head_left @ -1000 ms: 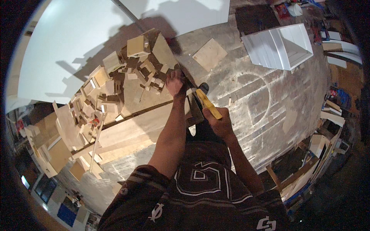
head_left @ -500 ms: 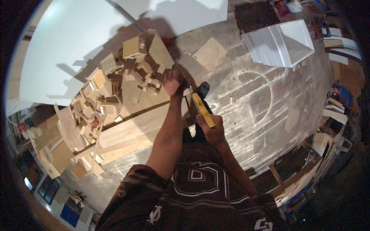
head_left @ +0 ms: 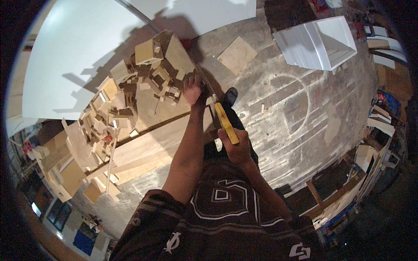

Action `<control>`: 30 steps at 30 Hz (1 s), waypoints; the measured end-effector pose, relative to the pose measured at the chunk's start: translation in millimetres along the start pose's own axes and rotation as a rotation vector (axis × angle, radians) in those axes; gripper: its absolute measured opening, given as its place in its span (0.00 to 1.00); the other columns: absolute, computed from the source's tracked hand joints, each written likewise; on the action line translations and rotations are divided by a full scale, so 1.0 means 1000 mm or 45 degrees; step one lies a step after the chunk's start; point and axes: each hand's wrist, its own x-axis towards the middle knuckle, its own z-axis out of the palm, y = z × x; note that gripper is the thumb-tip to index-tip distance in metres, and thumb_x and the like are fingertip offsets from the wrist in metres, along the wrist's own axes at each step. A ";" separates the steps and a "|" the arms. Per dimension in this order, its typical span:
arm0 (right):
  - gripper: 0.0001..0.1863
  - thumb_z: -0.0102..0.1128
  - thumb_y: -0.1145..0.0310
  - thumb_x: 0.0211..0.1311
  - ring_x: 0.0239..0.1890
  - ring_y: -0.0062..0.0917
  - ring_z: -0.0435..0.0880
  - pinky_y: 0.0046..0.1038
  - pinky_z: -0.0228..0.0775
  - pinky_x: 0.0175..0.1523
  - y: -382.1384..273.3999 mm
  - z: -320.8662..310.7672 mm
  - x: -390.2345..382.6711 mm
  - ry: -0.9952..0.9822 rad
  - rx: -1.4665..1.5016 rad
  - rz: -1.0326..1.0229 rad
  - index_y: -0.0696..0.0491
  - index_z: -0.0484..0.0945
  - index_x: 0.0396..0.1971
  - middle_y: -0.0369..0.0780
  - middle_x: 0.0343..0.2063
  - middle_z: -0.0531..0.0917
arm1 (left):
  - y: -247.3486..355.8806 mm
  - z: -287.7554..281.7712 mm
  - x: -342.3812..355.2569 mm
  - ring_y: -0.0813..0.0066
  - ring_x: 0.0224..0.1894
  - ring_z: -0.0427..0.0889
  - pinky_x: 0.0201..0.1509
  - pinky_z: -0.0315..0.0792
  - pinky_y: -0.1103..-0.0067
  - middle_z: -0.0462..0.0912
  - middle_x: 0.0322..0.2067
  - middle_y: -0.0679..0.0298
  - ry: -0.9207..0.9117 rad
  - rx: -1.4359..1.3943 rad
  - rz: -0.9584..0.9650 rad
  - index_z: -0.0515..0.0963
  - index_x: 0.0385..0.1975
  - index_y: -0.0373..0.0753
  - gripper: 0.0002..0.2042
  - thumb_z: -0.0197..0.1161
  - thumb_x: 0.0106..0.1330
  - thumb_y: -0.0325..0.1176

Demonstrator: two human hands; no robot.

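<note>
My right hand [head_left: 235, 143] is closed round a long yellow-handled tool [head_left: 226, 124] that points away from me and slightly left. A small pale tip shows at its far end; its exact kind I cannot make out. My left hand [head_left: 192, 91] lies at the near right edge of the work table, its fingers stretched forward and apart. Its fingertips are in shadow. Below the tool's far end a light wooden plank [head_left: 148, 145] runs along the table's near side, partly under my left forearm.
Wood offcuts [head_left: 163, 82] and small wooden boxes [head_left: 148, 52] crowd the table to the left. A large white panel [head_left: 91, 39] stands behind. On the floor lie a square board [head_left: 237, 55] and a white cabinet-like box [head_left: 315, 45]. Timber racks [head_left: 344, 191] line the right.
My right hand and the yellow-handled tool have shifted slightly left. The left hand has stayed almost in place, with its fingers spread a little more.
</note>
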 end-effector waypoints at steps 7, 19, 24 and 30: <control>0.19 0.60 0.61 0.69 0.18 0.14 0.68 0.25 0.59 0.23 -0.007 0.005 -0.002 -0.010 -0.042 0.070 0.57 0.74 0.20 0.32 0.13 0.73 | 0.000 -0.001 -0.003 0.56 0.49 0.78 0.45 0.78 0.63 0.80 0.43 0.59 -0.091 0.037 -0.062 0.77 0.42 0.44 0.15 0.64 0.57 0.40; 0.21 0.61 0.60 0.68 0.16 0.14 0.64 0.24 0.55 0.21 -0.003 -0.009 -0.006 0.030 0.010 0.171 0.55 0.72 0.17 0.30 0.11 0.69 | 0.011 -0.007 -0.003 0.56 0.49 0.76 0.47 0.76 0.62 0.79 0.41 0.61 -0.081 0.022 0.028 0.77 0.41 0.44 0.21 0.71 0.47 0.42; 0.22 0.61 0.60 0.69 0.16 0.13 0.64 0.24 0.55 0.21 -0.011 -0.007 0.009 -0.040 -0.019 0.061 0.55 0.71 0.16 0.30 0.11 0.68 | -0.010 0.006 -0.007 0.57 0.45 0.77 0.44 0.77 0.64 0.78 0.37 0.63 0.025 0.072 0.089 0.77 0.40 0.45 0.19 0.70 0.47 0.40; 0.21 0.60 0.60 0.69 0.17 0.13 0.64 0.24 0.55 0.21 -0.018 -0.008 0.013 -0.080 0.005 0.098 0.55 0.71 0.17 0.30 0.12 0.69 | 0.000 0.001 -0.003 0.61 0.41 0.77 0.38 0.77 0.64 0.77 0.34 0.66 0.109 0.003 0.011 0.76 0.37 0.46 0.11 0.63 0.53 0.35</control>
